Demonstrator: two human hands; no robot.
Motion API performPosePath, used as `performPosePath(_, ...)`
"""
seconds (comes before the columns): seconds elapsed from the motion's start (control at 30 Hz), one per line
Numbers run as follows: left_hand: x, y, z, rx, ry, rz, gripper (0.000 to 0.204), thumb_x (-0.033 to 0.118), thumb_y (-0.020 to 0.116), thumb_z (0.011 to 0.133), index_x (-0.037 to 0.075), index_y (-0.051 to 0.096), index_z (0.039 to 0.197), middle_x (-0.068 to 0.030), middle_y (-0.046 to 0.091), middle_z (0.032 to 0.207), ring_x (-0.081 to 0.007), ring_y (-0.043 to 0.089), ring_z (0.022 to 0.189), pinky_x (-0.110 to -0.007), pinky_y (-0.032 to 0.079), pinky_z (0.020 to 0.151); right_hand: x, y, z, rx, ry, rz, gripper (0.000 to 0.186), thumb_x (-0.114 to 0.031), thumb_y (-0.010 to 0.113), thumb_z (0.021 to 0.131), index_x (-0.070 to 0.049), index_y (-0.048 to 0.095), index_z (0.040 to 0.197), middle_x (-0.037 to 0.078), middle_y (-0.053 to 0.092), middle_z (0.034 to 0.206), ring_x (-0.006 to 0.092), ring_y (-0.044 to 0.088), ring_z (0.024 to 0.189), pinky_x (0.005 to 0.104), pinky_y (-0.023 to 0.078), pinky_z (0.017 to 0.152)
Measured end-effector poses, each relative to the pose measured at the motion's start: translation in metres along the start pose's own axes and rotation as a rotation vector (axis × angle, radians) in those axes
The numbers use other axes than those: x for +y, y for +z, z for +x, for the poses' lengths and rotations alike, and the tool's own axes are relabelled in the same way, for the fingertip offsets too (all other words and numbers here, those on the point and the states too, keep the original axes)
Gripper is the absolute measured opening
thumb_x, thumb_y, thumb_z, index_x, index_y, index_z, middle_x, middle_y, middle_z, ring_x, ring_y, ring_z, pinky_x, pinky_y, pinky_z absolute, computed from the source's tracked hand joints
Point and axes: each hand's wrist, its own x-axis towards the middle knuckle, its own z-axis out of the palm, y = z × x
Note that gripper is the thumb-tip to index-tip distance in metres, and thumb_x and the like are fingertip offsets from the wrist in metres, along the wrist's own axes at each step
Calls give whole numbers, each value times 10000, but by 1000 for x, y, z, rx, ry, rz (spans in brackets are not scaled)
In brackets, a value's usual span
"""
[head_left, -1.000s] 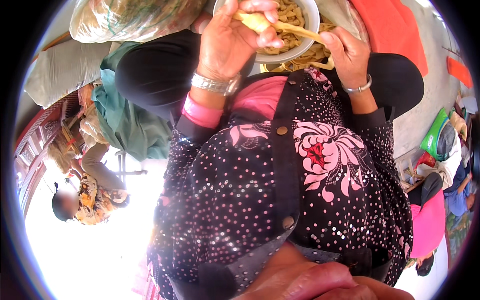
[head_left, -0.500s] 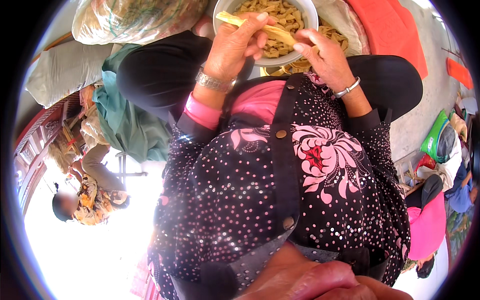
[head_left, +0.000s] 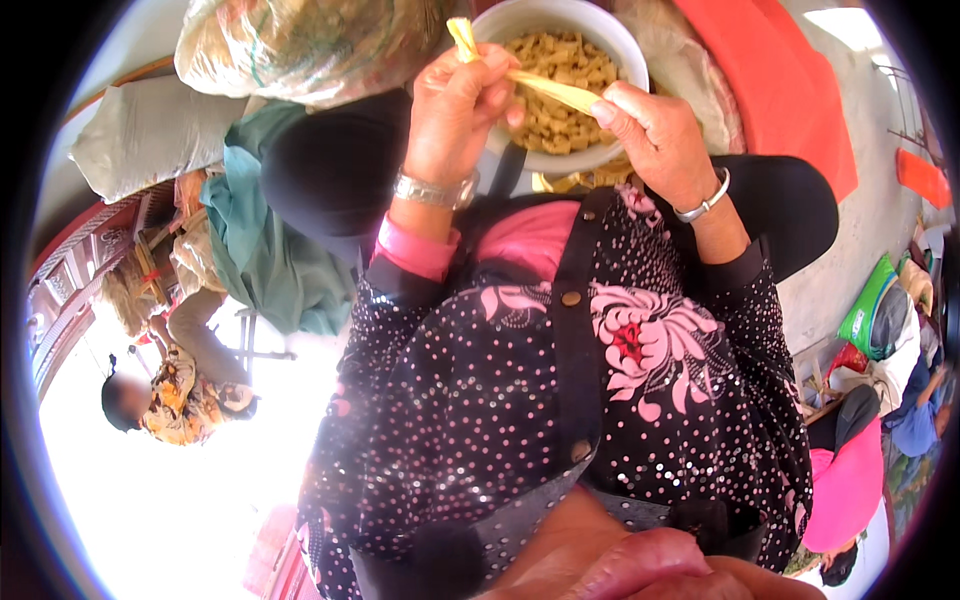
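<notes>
A long, flat, pale yellow strip point(head_left: 556, 87) is stretched between my hands over a white bowl point(head_left: 626, 38) that holds several short yellowish pieces point(head_left: 560, 130). My left hand point(head_left: 460, 105) grips the strip toward its left end, which pokes up above the fingers. My right hand point(head_left: 655, 140) pinches the other end between thumb and fingers. More yellowish strips point(head_left: 555, 182) lie just under the bowl's near side, partly hidden by my clothing and hands.
Stuffed sacks point(head_left: 300, 50), a grey bundle point(head_left: 140, 140) and teal cloth point(head_left: 270, 240) lie left. Red cloth point(head_left: 780, 90) and a green bag point(head_left: 865, 300) lie right. Other people sit at left point(head_left: 180, 395) and lower right point(head_left: 845, 480).
My hands have shifted on the strip and its left end now tilts upward. The bowl and surroundings appear lower in the picture than half a second ago.
</notes>
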Motion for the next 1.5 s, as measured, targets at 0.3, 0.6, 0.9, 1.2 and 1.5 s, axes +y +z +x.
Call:
performPosePath(0.3, 56, 35, 91, -54, 220, 101, 133, 112, 574, 891, -13, 615, 912, -10, 522, 644, -57, 376, 489, -260, 456, 539, 8, -67, 105, 223, -234, -587, 230, -312, 527, 924, -95, 574, 864, 114, 556, 657, 314, 575, 609, 393, 443, 516)
performPosePath(0.6, 97, 35, 167, -60, 414, 113, 90, 115, 584, 884, 40, 613, 845, 3, 558, 644, -51, 431, 478, -218, 444, 492, -9, -100, 192, 251, -271, -797, 223, -263, 514, 877, -73, 545, 764, 126, 602, 658, 314, 619, 637, 431, 473, 556)
performPosePath(0.9, 93, 9, 220, 196, 458, 565, 138, 143, 626, 833, 10, 659, 846, -12, 596, 643, -68, 535, 539, -219, 461, 503, 57, -71, 239, 308, -305, -797, 175, -273, 480, 913, -133, 576, 869, 107, 616, 655, 333, 625, 654, 461, 463, 539)
performPosePath(1.2, 67, 5, 141, 106, 247, 671, 267, 280, 620, 882, 20, 664, 841, 9, 568, 601, -37, 476, 491, -182, 372, 450, 56, -61, 145, 265, -25, -542, 205, -276, 514, 927, -105, 598, 1005, 150, 594, 729, 345, 594, 682, 424, 456, 597)
performPosePath(1.5, -34, -24, 33, -187, -54, 262, 315, 311, 523, 956, 23, 642, 908, -107, 677, 841, -118, 640, 753, -259, 508, 632, -11, 18, 58, 181, -525, -246, 118, -160, 645, 822, -73, 617, 896, 63, 634, 807, 229, 625, 688, 332, 498, 584)
